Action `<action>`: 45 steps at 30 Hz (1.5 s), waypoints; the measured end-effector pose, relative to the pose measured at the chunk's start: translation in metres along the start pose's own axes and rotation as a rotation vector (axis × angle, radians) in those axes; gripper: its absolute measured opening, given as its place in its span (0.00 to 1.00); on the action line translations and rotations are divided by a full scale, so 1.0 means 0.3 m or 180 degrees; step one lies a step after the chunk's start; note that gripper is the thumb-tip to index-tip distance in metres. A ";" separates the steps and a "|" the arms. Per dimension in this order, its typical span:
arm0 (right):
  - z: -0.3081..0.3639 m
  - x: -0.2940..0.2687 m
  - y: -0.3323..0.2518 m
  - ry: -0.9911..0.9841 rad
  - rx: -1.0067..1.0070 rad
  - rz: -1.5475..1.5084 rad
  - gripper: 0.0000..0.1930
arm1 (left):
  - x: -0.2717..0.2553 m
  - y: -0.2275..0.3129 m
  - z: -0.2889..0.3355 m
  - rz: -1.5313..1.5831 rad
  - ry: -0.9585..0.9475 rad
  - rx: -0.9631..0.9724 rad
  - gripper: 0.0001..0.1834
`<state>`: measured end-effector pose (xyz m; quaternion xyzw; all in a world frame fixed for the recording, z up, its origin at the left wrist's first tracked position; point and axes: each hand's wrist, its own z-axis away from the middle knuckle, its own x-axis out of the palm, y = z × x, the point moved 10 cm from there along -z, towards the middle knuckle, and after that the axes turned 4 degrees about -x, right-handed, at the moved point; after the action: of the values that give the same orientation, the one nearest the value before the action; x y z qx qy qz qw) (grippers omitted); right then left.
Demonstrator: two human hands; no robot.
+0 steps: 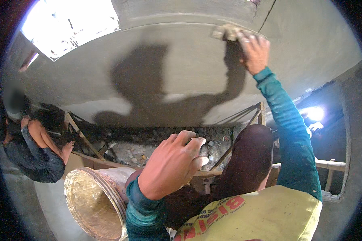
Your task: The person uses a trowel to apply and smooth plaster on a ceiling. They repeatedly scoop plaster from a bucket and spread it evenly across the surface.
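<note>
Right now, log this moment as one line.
right hand: presses flat plastering float on grey plastered wall | left hand: empty, raised, fingers curled | plaster-crusted round bucket: below left hand

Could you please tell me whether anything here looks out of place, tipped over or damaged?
The pale plastic bucket lies on its side, mouth open, beside the left hand. Loose stone rubble litters the ground below. The grey plastered wall looks even.

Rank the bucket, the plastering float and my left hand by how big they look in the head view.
1. bucket, largest.
2. left hand, though it is close to the camera, so it looks bigger than it is.
3. float, smallest, pressed to the wall by the right hand.
</note>
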<state>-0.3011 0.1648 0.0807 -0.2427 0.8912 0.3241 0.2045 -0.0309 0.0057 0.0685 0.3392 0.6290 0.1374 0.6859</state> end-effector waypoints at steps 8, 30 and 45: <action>0.004 0.162 -0.424 -0.0735 -0.0743 -0.0685 0.21 | 0.001 -0.057 -0.012 -0.0235 -0.0032 -0.0377 0.23; -0.120 0.067 -0.332 -0.0201 -0.0396 -0.0451 0.33 | -0.074 -0.026 0.102 0.0106 0.0046 -0.0352 0.24; -0.113 0.225 -0.733 -0.0088 -0.1537 -0.0998 0.17 | -0.044 -0.019 0.036 -0.0052 0.0119 0.0001 0.23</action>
<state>-0.2377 -0.0263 -0.0356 -0.4148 0.7370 0.4946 0.2005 -0.0242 -0.0098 0.0749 0.3315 0.6444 0.1380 0.6751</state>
